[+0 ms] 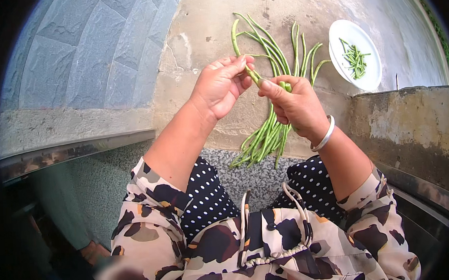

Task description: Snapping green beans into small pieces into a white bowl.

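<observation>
My left hand (225, 81) pinches a long green bean (236, 38) between thumb and fingers; one end of it curves up past the fingertips. The same bean runs on to my right hand (292, 99), whose thumb presses on it. Cut or snapped bean pieces (285, 86) stick up from my right fist. Beneath both hands, a bunch of long beans (264, 138) lies across the concrete, its near ends over the speckled step. To the right, a white bowl (335, 52) holds several short bean pieces (355, 61).
Grey stone tiles (93, 55) cover the surface at the left, above a ledge. A low, stained concrete wall (404, 121) stands at the right, near the bowl. The speckled stone step (245, 184) lies between my knees.
</observation>
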### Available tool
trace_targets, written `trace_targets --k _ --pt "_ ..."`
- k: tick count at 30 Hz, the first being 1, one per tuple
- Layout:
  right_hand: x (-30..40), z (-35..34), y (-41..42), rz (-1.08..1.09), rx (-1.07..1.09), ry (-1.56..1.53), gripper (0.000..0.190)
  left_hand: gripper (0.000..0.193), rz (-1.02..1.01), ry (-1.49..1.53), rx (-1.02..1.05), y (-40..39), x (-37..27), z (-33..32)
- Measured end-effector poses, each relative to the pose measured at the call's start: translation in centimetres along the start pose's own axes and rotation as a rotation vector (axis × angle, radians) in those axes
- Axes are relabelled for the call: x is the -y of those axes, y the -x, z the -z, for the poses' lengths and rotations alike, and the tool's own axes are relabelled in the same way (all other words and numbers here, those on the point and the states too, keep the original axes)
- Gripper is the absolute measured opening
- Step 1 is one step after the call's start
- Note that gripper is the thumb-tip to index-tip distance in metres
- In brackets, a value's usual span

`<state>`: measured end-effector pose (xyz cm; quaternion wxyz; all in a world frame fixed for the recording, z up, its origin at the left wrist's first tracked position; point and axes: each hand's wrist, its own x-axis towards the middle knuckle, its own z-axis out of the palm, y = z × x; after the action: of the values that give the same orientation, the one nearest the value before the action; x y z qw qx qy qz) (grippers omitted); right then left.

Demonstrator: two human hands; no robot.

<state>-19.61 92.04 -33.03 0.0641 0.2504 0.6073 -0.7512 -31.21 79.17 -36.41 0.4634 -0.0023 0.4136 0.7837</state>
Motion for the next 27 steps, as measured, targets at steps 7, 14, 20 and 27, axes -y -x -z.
trace_targets --k 7,14,20,27 --pt "-0.4 0.1 0.1 0.381 -0.036 0.455 0.015 0.014 -0.014 -0.173 -0.015 0.5 0.2 -1.3" --pt "0.6 -1.1 1.1 0.887 -0.064 0.573 0.007 0.015 0.127 0.111 0.092 -0.2 -0.3 0.8" --pt "0.0 0.8 -0.4 0.272 -0.116 0.275 0.016 0.017 0.044 -0.004 0.162 0.2 -0.2 -0.5" --pt "0.8 1.2 0.2 0.006 0.167 -0.074 0.014 0.017 -0.005 -0.024 0.177 0.6 -0.6 -1.0"
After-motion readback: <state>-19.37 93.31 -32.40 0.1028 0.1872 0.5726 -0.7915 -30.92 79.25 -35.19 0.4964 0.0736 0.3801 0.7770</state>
